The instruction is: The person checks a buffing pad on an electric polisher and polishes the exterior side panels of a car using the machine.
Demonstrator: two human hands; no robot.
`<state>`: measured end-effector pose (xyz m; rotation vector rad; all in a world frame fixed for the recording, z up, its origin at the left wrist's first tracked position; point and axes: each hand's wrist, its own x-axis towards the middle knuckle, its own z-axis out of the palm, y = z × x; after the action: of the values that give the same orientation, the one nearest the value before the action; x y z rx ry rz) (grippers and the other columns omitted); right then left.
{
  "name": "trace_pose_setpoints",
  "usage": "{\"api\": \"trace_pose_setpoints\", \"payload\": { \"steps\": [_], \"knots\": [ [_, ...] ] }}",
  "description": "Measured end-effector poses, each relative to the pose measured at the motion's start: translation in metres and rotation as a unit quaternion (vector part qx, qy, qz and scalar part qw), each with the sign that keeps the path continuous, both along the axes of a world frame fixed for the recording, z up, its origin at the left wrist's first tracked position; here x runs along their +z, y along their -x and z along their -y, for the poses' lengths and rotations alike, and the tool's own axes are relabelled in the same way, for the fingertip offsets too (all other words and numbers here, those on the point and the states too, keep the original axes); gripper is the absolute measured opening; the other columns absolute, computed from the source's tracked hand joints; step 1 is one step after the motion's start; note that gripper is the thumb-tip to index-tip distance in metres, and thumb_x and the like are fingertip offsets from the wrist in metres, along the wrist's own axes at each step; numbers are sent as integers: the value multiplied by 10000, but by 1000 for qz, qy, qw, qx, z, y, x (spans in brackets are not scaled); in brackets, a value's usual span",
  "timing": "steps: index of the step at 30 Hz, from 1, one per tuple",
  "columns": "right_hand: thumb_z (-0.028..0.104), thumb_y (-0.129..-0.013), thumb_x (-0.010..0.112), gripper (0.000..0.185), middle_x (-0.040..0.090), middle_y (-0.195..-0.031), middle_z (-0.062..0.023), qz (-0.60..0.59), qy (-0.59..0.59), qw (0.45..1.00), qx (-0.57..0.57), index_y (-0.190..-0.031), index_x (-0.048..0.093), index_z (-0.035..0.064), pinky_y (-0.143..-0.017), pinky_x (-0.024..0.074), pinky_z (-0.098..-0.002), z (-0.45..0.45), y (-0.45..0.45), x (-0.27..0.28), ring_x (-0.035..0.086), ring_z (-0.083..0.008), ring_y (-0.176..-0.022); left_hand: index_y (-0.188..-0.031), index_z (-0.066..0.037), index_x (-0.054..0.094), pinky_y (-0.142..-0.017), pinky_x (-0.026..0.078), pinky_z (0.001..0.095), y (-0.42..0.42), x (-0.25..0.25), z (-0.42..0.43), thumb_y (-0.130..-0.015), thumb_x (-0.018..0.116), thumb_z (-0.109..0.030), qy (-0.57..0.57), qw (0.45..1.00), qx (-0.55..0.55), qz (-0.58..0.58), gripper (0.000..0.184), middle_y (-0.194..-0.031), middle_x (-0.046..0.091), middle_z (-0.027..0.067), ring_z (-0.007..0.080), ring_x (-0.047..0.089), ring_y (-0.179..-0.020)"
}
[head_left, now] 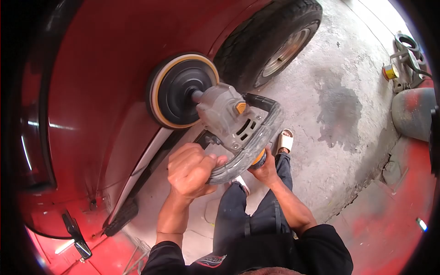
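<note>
A grey car polisher (224,114) with a loop handle is held out in front of me. Its round black backing plate and yellow-edged pad (185,91) face the red car body panel (110,59); pad and paint appear to touch. My left hand (191,170) is closed around the left side of the loop handle (238,167). Lower down, my right hand (265,170) grips the rear end of the polisher body, partly hidden behind the handle. The pad's working face is out of sight against the panel.
A car wheel (279,50) stands just beyond the polisher. My sandalled foot (285,140) rests on the stained concrete floor (330,174). On the right are a yellow can (390,72), a small tyre (407,42) and a grey rounded part (412,112).
</note>
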<state>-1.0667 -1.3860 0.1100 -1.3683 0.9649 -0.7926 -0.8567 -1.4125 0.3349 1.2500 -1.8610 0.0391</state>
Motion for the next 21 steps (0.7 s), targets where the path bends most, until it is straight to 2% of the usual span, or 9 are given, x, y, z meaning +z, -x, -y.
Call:
{"api": "trace_pose_setpoints", "payload": {
  "steps": [3, 7, 10, 13, 17, 18, 21],
  "knots": [
    [33, -746, 889, 892, 696, -1234, -186, 15, 39, 999, -30, -1480, 383, 49, -1006, 520, -389, 39, 19, 6, 685, -285, -1187, -834, 6, 621, -462, 402, 348, 26, 5, 49, -683, 888, -5, 13, 1000, -22, 1, 306, -586, 465, 50, 237, 472, -470],
    [-9, -703, 879, 910, 671, -1277, -184, -17, 25, 998, -58, -1465, 384, 33, -1037, 501, -379, 78, 45, 25, 661, -279, -1223, -808, -1, 636, -466, 395, 352, 57, 19, 110, -670, 876, 3, 8, 999, -43, 17, 277, -601, 471, 55, 241, 475, -477],
    [53, -672, 926, 846, 674, -1209, -150, -28, -45, 994, -99, -1363, 438, 37, -972, 527, -401, 103, 60, 34, 677, -293, -1126, -798, -14, 648, -488, 401, 346, 77, 26, 151, -633, 847, 19, -11, 998, -52, 20, 261, -603, 479, 48, 243, 497, -489],
    [62, -674, 922, 841, 674, -1195, -155, -50, -34, 991, -116, -1364, 444, 30, -955, 532, -403, 131, 78, 39, 677, -300, -1102, -805, -19, 654, -500, 408, 341, 102, 35, 192, -613, 833, 30, -31, 997, -61, 24, 268, -610, 490, 46, 242, 524, -511],
    [42, -654, 907, 806, 674, -1178, -146, -45, -44, 988, -140, -1330, 467, 35, -938, 538, -403, 168, 94, 51, 681, -302, -1063, -731, -67, 586, -500, 400, 352, 130, 40, 241, -659, 821, -6, -19, 997, -67, 38, 253, -624, 480, 54, 250, 503, -514],
    [41, -667, 900, 871, 692, -1186, -190, -55, -49, 990, -119, -1389, 412, 26, -947, 543, -413, 177, 100, 54, 699, -323, -1104, -720, -79, 553, -502, 396, 361, 137, 42, 252, -674, 815, -25, -18, 997, -63, 43, 272, -632, 474, 56, 254, 501, -520],
    [35, -670, 891, 830, 701, -1162, -180, -16, -75, 988, -134, -1354, 421, 36, -919, 556, -405, 201, 104, 69, 711, -313, -1075, -737, -79, 554, -507, 397, 361, 150, 57, 280, -673, 815, -25, -18, 996, -78, 47, 274, -642, 485, 52, 251, 523, -537]
  ]
}}
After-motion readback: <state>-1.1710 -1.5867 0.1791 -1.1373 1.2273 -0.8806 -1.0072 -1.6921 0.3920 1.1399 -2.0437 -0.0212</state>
